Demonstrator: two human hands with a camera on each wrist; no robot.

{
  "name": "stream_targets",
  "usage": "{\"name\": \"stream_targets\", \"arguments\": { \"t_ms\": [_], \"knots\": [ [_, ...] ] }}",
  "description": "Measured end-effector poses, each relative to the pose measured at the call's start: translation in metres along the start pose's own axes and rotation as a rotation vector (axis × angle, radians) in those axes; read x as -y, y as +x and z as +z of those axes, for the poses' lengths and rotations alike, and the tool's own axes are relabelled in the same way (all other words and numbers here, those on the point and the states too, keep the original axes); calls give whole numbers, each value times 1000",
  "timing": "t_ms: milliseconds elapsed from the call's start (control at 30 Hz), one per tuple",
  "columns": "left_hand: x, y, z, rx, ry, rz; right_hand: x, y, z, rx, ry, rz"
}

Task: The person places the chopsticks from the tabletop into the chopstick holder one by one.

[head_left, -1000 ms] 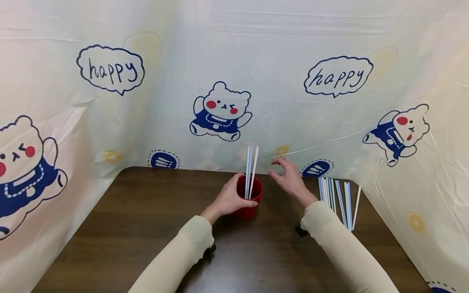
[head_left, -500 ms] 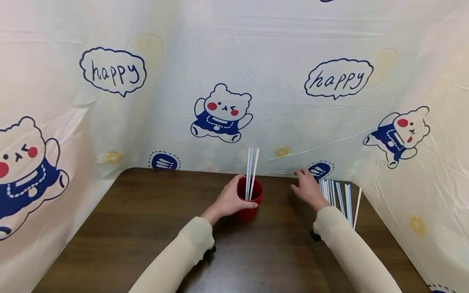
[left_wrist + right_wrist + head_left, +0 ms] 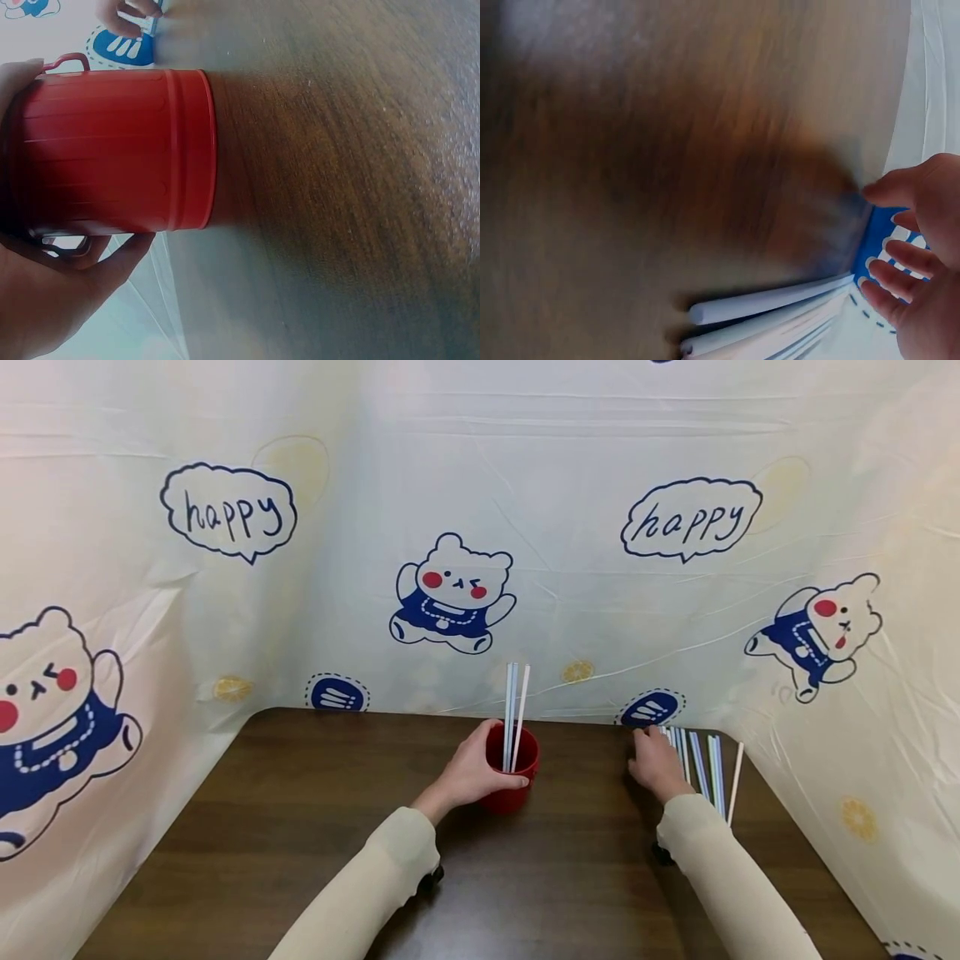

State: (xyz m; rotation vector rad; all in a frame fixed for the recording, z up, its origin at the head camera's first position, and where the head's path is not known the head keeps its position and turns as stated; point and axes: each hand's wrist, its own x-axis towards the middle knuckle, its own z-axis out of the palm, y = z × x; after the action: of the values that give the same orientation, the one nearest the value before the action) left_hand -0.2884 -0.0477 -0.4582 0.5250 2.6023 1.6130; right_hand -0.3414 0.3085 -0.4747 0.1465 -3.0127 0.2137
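Note:
My left hand (image 3: 468,770) grips a small red bucket (image 3: 506,799) standing on the brown table, its thumb along the near rim. A few blue and white straws (image 3: 510,710) lean upright inside it. The left wrist view shows the bucket's ribbed wall (image 3: 112,150) with fingers and thumb around its upper part. At the far right, my right hand (image 3: 658,766) is at the left side of a row of several pale straws (image 3: 697,764) lying on the table. In the right wrist view its thumb and fingers (image 3: 889,304) are spread apart and bent, with nothing between them, beyond the straw ends.
A pale curtain (image 3: 570,593) with printed bears and "happy" bubbles hangs behind the table (image 3: 360,760) and along both sides. One straw (image 3: 735,783) lies apart at the right end of the row, near the table's right edge.
My right hand has moved right and down from beside the bucket to the row of straws. My left hand and the bucket have stayed in place.

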Motion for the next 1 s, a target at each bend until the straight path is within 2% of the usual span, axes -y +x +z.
{"name": "stream_targets", "arguments": {
  "t_ms": [133,367,667,1000],
  "knots": [
    [0,1,0,-5,2,4,-9,0,-1,-4,8,36],
    [-1,0,0,0,2,7,-22,-4,0,75,77,123],
    [-3,-2,-1,4,-6,4,-35,-7,1,28,102,114],
    [-3,-2,-1,4,-7,2,-34,-4,-2,54,129,158]
  ]
}}
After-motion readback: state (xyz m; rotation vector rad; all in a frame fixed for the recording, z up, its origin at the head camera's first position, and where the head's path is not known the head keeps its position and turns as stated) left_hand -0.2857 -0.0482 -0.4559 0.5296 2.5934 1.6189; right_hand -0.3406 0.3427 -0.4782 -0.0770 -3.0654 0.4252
